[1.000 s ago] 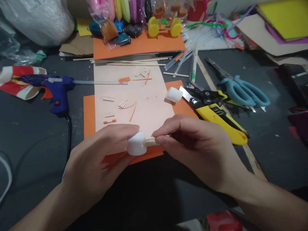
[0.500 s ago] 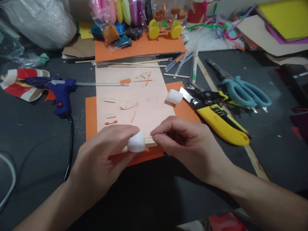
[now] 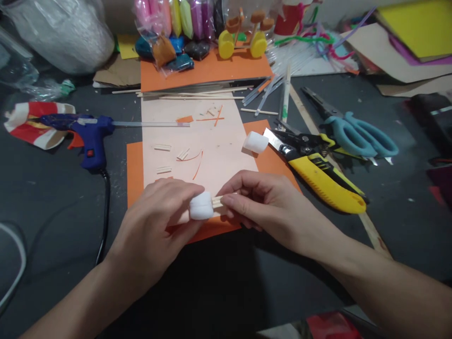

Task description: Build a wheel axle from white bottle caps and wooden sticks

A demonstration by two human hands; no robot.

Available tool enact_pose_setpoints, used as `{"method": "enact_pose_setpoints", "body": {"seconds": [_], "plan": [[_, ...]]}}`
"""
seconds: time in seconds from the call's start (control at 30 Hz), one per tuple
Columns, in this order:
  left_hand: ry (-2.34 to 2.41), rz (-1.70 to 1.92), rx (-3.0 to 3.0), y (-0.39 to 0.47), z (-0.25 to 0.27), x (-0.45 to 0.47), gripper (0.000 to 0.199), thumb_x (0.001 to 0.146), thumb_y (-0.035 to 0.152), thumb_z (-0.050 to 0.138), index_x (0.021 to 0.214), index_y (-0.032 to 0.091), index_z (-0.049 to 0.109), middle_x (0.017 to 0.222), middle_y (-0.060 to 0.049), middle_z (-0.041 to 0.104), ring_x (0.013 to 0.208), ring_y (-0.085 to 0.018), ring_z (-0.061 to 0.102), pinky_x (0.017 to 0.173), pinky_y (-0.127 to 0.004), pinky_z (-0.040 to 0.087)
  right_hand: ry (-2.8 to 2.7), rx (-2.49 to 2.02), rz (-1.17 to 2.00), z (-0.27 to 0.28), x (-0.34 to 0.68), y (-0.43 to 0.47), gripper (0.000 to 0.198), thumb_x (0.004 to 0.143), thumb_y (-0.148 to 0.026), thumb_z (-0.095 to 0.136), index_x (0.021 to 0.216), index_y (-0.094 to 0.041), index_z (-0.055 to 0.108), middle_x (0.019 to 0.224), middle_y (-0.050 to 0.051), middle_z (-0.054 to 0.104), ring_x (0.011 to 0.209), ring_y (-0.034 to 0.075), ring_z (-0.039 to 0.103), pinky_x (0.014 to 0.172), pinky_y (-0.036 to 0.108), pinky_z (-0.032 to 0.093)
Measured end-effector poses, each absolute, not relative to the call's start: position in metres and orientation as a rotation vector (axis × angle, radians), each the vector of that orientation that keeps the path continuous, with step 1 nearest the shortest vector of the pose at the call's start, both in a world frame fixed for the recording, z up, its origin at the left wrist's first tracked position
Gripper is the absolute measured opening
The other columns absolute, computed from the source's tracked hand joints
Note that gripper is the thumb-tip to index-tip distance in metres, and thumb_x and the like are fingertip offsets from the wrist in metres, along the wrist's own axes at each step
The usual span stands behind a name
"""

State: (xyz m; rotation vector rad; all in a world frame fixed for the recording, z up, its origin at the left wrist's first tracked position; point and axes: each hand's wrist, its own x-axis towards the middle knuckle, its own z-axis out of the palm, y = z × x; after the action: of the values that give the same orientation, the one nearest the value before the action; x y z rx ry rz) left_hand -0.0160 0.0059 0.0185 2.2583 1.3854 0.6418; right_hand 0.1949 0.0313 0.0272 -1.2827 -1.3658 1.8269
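My left hand [image 3: 158, 221] grips a short white roll [image 3: 201, 205], which looks like rolled foam or paper, between thumb and fingers. Thin pale wooden sticks [image 3: 216, 202] run from the roll's right side into my right hand [image 3: 259, 202], which pinches them; their far ends are hidden. A second white roll [image 3: 256, 142] lies beyond my right hand on the paper's edge. Under both hands are a pale sheet [image 3: 190, 136] and orange card [image 3: 135, 165]. Short cut sticks [image 3: 163, 169] and thin orange strips [image 3: 200, 165] rest on the sheet.
A blue glue gun [image 3: 94, 136] lies at left, its cord running toward me. On the right are a yellow utility knife [image 3: 325, 186] with its blade out, pliers [image 3: 300, 141] and blue-handled scissors [image 3: 358, 134]. Bagged clay [image 3: 180, 23] and a small yellow-wheeled model [image 3: 243, 40] stand behind.
My right thumb and fingers have shifted slightly along the sticks, nearer the roll, and the thumb now lies over them. The roll has tilted a little in my left hand.
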Motion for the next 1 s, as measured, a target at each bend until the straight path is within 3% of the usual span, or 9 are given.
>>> {"method": "enact_pose_setpoints", "body": {"seconds": [0.4,0.63,1.0], "plan": [[1.433,0.649,2.273,0.004,0.018,-0.013,0.013,0.093,0.031,0.063,0.103,0.023,0.063,0.1,-0.004,0.077,0.092,-0.024,0.07,0.08,-0.037,0.051,-1.155,-1.29,1.909,0.02,0.188,0.028,0.018,0.084,-0.03,0.068,0.08,-0.014,0.061,0.062,0.0,0.062,0.045,0.006,0.046,0.038,0.014,0.032],[1.474,0.599,2.268,0.005,0.02,-0.011,0.007,0.092,0.028,0.063,0.097,0.024,0.063,0.097,-0.003,0.077,0.088,-0.022,0.069,0.075,-0.035,0.049,-1.123,-1.285,1.904,0.018,0.185,0.028,0.019,0.083,-0.031,0.068,0.078,-0.014,0.06,0.06,-0.002,0.06,0.044,0.006,0.048,0.037,0.013,0.036],[1.502,0.553,2.217,0.004,0.019,-0.012,0.012,0.089,0.022,0.067,0.1,0.021,0.065,0.098,-0.002,0.076,0.092,-0.022,0.067,0.08,-0.034,0.046,-1.085,-1.253,1.893,0.014,0.182,0.027,0.017,0.083,-0.029,0.067,0.077,-0.015,0.06,0.059,-0.002,0.06,0.044,0.006,0.049,0.036,0.013,0.038]]}}
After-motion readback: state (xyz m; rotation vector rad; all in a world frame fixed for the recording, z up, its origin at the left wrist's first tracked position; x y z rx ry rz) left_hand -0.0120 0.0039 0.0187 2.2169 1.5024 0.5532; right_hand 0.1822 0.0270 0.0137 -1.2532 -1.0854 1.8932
